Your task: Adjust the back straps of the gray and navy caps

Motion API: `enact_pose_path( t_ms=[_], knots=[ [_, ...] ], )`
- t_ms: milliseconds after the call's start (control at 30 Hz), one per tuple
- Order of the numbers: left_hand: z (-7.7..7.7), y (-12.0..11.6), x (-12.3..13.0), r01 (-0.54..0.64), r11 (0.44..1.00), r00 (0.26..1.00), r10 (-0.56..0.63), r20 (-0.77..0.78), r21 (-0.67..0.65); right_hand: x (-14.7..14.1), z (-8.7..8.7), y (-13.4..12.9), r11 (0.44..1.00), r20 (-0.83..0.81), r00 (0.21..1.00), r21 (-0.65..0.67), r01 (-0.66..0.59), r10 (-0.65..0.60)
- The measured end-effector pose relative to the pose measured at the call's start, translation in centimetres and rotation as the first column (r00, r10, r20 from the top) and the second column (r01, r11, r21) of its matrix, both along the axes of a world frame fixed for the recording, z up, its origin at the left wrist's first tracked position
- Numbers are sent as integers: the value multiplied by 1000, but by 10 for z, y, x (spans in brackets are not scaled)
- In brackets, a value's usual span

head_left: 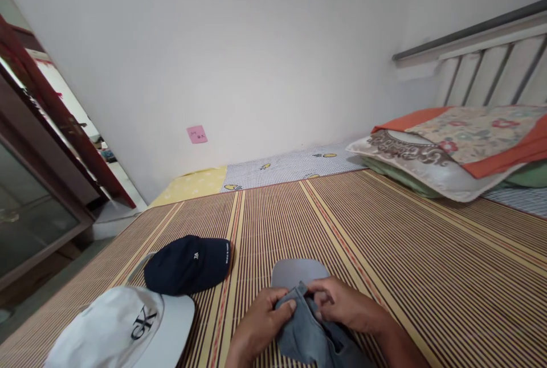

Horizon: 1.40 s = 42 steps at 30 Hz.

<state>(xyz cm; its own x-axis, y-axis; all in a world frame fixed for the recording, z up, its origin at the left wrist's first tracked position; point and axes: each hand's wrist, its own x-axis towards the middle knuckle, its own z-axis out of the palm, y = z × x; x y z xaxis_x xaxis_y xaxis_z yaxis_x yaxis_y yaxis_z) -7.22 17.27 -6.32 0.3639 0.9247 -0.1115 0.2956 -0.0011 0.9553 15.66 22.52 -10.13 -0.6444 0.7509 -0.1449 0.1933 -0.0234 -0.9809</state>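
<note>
A grey-blue baseball cap (305, 334) is between my hands at the bottom centre, its paler grey brim (299, 270) pointing away from me over the mat. My left hand (268, 318) grips the cap's left side, the thumb pressed on the fabric. On the other side, my right hand (344, 302) has its fingers curled and pinched at the cap's edge near a small strap end. Left of them lie a navy cap (183, 268) with a small white emblem and, nearer to me, a white cap (106, 325) with black letters.
A striped bamboo mat (405, 265) covers the bed. Pillows (465, 140) with orange and floral covers lie at the right by a white slatted headboard (491, 72). A pink note (197, 134) sticks to the wall. An open red-brown door (64, 111) stands at the left.
</note>
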Motion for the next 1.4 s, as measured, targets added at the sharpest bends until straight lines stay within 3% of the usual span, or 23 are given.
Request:
enact_pose_path(
  t_ms=[167,300,433,533,633,867,967,1167,1267,1400],
  knots=[
    [-2,-4,22,-11,998,979,-1,-204,-60,-3,-7,9,947,-161,934,-105,304,-318],
    [-18,-4,37,-2,998,955,-16,-297,-61,-4,-12,10,943,-157,933,-128,307,-325],
    [-22,0,32,-58,998,979,57,-198,2,1,-11,12,934,-225,912,-181,307,-344],
    [-8,1,21,-138,989,988,141,-61,44,8,-1,13,941,-392,856,-170,292,-337],
    [11,-3,12,-148,988,988,146,48,46,16,9,13,950,-512,801,-134,283,-311],
    [37,-14,12,-208,971,974,194,116,116,15,15,11,962,-480,836,-66,267,-265],
    [37,-11,10,-198,978,954,178,243,61,8,30,7,971,-475,849,-65,229,-232],
    [22,-2,1,-215,975,874,216,436,-51,-4,77,1,997,-386,919,-14,81,-80],
    [20,-3,0,-224,972,856,233,461,-76,-9,83,-2,995,-350,934,43,90,-69],
    [21,-5,4,-217,970,838,242,489,-108,-13,79,-6,986,-328,936,65,156,-126]
  ],
)
